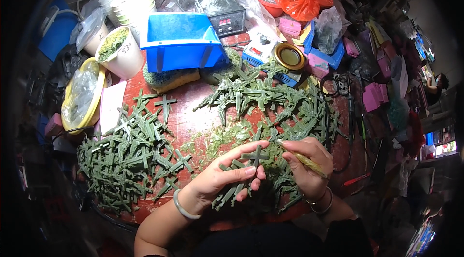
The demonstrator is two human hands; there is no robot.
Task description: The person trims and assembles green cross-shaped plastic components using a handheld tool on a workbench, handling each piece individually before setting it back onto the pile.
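Pinching a green plastic cross (255, 155) between thumb and fingertips, the left hand (227, 175) rests low over the red table (193, 117). Just beside those fingers, the right hand (307, 160) has its fingers closed round a thin yellowish tool (304, 160), tip touching the cross. Heaps of green crosses (130, 155) lie left of the fingers, more beyond them, with green shavings (217, 138) between.
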